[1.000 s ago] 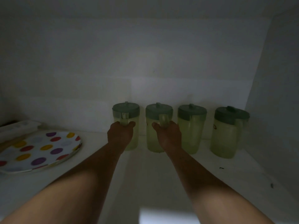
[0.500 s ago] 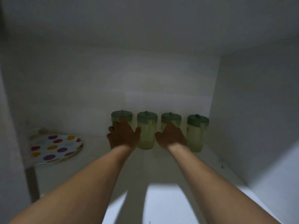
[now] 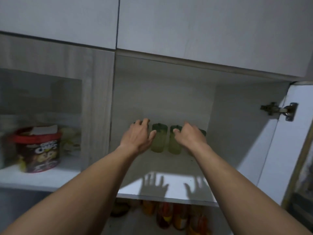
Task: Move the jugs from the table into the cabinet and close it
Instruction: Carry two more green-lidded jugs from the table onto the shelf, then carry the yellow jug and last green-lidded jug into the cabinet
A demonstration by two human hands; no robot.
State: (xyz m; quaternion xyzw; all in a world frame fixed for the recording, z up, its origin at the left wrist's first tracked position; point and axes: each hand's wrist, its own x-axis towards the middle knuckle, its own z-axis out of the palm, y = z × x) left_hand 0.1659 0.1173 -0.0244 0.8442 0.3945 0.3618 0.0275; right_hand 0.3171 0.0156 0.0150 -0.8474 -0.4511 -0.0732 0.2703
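Several pale green jugs with dark green lids stand in a row at the back of the open cabinet (image 3: 169, 194). One jug (image 3: 158, 138) and a second jug (image 3: 174, 141) show between my hands; the outer jugs are mostly hidden behind them. My left hand (image 3: 138, 136) hovers in front of the leftmost jug, fingers spread, holding nothing. My right hand (image 3: 190, 137) hovers in front of the right jugs, fingers apart and empty. Both hands are nearer to me than the jugs. The cabinet door (image 3: 286, 150) stands open on the right.
A hinge (image 3: 279, 110) sits on the open door's inner side. To the left, a glass-fronted compartment holds a red-lidded cereal tub (image 3: 39, 150). Bottles and jars (image 3: 171, 216) stand on the shelf below. Closed upper doors (image 3: 186, 22) run above.
Both hands let go of the jug handles and drew back toward me with fingers spread. The view pulled out of the cabinet, so its frame, door and neighbouring compartment now show.
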